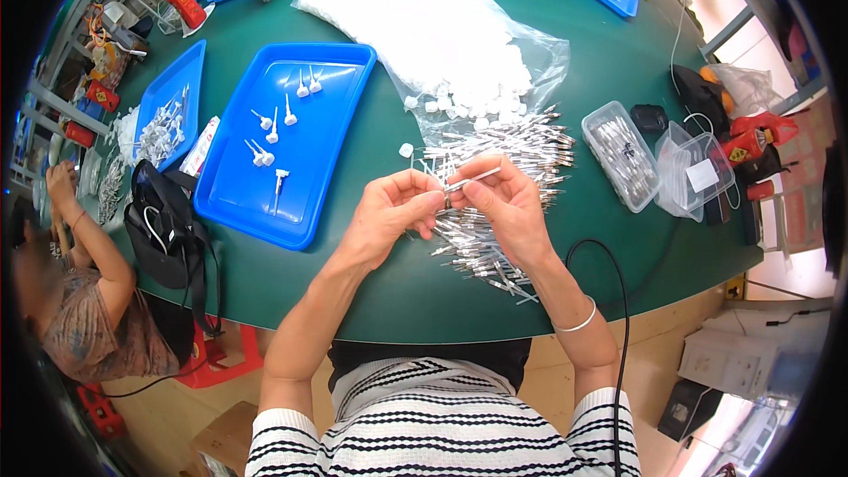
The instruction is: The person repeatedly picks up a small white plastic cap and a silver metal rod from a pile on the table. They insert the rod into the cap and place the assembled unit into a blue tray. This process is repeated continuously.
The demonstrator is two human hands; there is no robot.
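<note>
My left hand (399, 212) and my right hand (502, 205) meet over the green table, fingers pinched together. Between the right thumb and fingers lies a thin whitish-silver rod (481, 176), slanting up to the right. The left fingertips close around its lower end, and what exactly they grip is hidden. Directly below and behind both hands spreads a loose heap of thin metal rods (539, 146). Just beyond it, small white plastic caps (468, 106) spill from a large clear bag (415, 18). One white cap (406, 150) lies alone near my left hand.
Left of my hands sits a blue tray (305, 141) with several white-headed rods. Another blue tray (194, 79), a black bag (163, 221) and a co-worker (97, 300) are further left. A clear box of rods (621, 155) stands right. A black cable (625, 318) hangs over the table edge.
</note>
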